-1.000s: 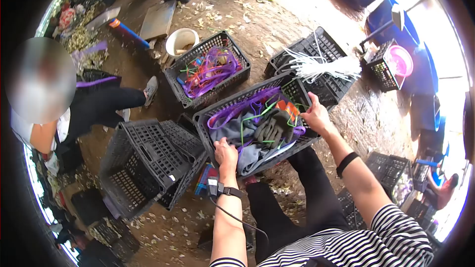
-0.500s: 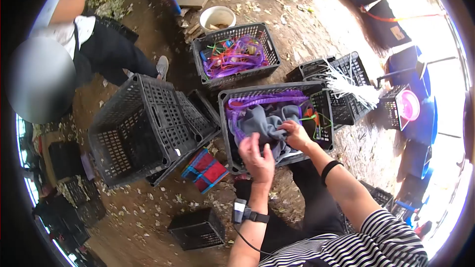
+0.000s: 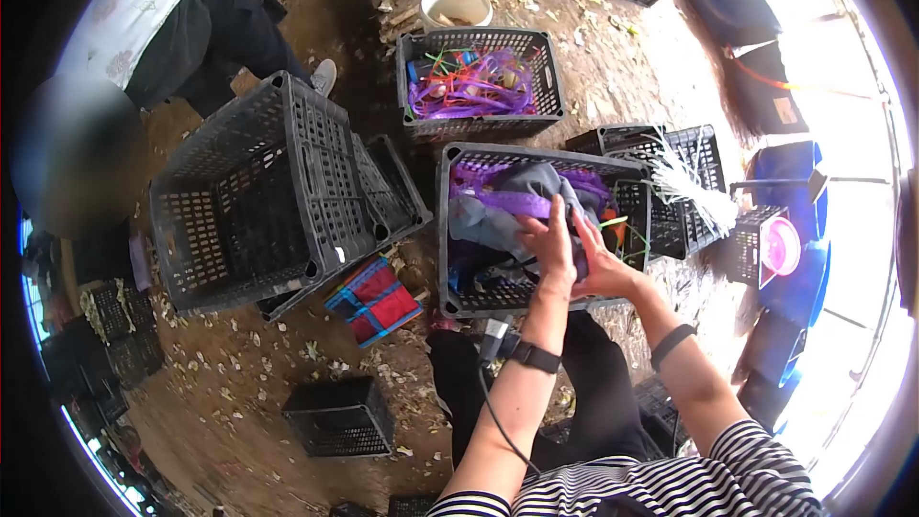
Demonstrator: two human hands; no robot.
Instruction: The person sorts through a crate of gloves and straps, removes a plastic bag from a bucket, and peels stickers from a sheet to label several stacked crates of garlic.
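Close together above a black plastic crate (image 3: 447, 263) are my two hands. My left hand (image 3: 551, 254) has its fingers stretched out and apart, over a bundle of grey cloth (image 3: 486, 223). Beside it, my right hand (image 3: 607, 270) has its fingers extended too, with the tips near the left hand. Both hands seem to touch the cloth lightly; whether anything lies between them is hidden. Purple mesh netting (image 3: 517, 203) drapes across the cloth. Green and orange strips (image 3: 617, 230) lie at the crate's right end.
Behind stands a crate (image 3: 550, 86) of purple netting and coloured strips, near a white bucket (image 3: 458, 6). Large crates (image 3: 230, 196) lean on the left, by a plaid bag (image 3: 375, 302). White strips (image 3: 694, 193) rest on crates at right. Another person (image 3: 215, 33) is at upper left.
My hands have come together and moved right over the crate. The grey cloth has been shifted, and purple netting now lies across it. The whole view has shifted slightly.
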